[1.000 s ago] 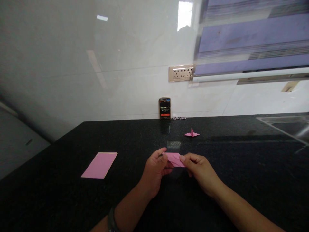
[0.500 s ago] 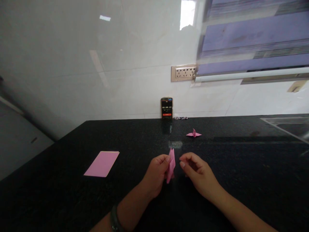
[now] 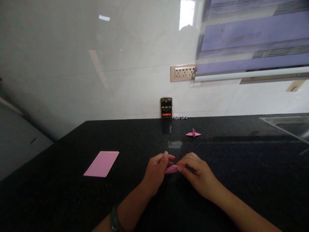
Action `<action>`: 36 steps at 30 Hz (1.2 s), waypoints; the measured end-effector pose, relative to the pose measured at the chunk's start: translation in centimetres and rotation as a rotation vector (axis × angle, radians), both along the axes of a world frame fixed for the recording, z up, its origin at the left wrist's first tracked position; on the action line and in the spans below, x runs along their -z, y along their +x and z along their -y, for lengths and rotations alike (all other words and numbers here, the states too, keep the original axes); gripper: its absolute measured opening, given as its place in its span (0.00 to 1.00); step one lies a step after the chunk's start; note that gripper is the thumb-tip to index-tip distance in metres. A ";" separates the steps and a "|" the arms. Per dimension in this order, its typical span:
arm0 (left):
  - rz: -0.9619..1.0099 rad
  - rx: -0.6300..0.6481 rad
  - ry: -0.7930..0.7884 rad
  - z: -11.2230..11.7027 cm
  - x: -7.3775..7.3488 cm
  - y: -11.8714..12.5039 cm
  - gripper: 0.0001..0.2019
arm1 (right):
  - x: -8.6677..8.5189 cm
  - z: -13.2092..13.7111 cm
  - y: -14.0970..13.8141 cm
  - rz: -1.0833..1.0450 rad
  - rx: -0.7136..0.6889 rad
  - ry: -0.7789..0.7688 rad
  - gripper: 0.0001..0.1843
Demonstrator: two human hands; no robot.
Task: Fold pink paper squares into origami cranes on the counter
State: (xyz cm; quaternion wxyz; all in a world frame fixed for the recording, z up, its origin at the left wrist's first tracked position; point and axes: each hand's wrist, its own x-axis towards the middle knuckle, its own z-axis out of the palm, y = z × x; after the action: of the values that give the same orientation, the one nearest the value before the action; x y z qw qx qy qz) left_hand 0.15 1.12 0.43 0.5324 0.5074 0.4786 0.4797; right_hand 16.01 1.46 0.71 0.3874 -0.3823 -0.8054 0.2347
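Nearest, a dark band [image 3: 114, 219] circles the left wrist at the bottom edge. Both forearms reach forward over the black counter [image 3: 229, 199]. The left hand [image 3: 155, 172] is curled, its thumb and fingertips pinched on the left end of a small pink paper [image 3: 172, 168], with the forefinger raised above it. The right hand [image 3: 196, 174] is curled as well, its fingertips closed on the right end of that paper. The paper is folded narrow and lies nearly flat between the two hands, low over the counter; whether it touches the surface cannot be told.

Further out to the left, well apart from the hands, pink sheets [image 3: 101, 163] lie flat on the counter. Beyond the hands and a little right sits a small pink crane [image 3: 193, 133]. At the back edge a phone [image 3: 166, 108] leans upright against the white wall, its screen showing a timer, with some small beads [image 3: 180, 118] just beside it. Above, a socket [image 3: 182, 73] is set in the wall beside a blind [image 3: 253, 38]. A sink [image 3: 285, 124] shows at the far right.
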 end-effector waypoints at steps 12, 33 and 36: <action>-0.153 0.195 0.044 -0.3 1.1 -0.5 0.14 | 0.6 -0.1 0.1 -0.087 0.065 -0.219 0.07; 0.286 0.323 -0.336 0.0 0.4 -0.6 0.10 | -0.1 -0.4 0.6 -0.101 -0.112 -0.058 0.14; 0.318 0.335 -0.323 0.1 0.0 -0.4 0.12 | 0.1 -0.5 0.7 -0.097 -0.107 -0.009 0.13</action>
State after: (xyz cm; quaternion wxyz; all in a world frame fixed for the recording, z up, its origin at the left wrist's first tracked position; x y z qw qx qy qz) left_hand -0.29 1.03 0.38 0.7466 0.4065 0.3686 0.3761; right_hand 16.68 2.00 0.64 0.4109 -0.3287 -0.8040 0.2771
